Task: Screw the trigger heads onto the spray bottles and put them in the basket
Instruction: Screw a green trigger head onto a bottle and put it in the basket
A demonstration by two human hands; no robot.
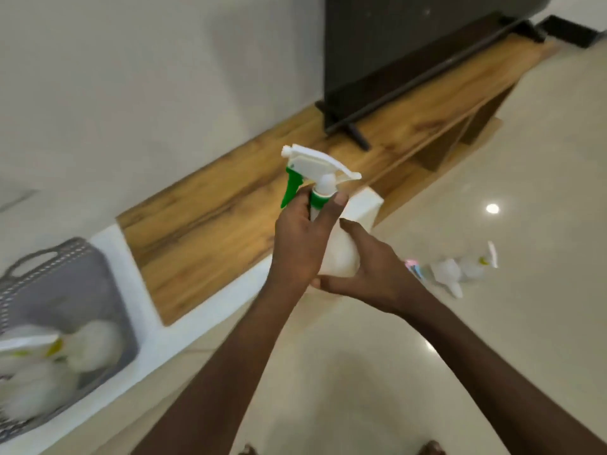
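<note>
Above the wooden surface (230,218) edge, the left hand (300,241) pinches the trigger head (315,172) collar; the right hand (371,274) grips the spray bottle (354,224), well apart from the basket (65,290).

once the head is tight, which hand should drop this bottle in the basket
Probably the left. The grey basket sits at the far left, on the left hand's side. But that hand grips the green collar, while the right hand holds the white bottle, so a handover is needed.
</note>
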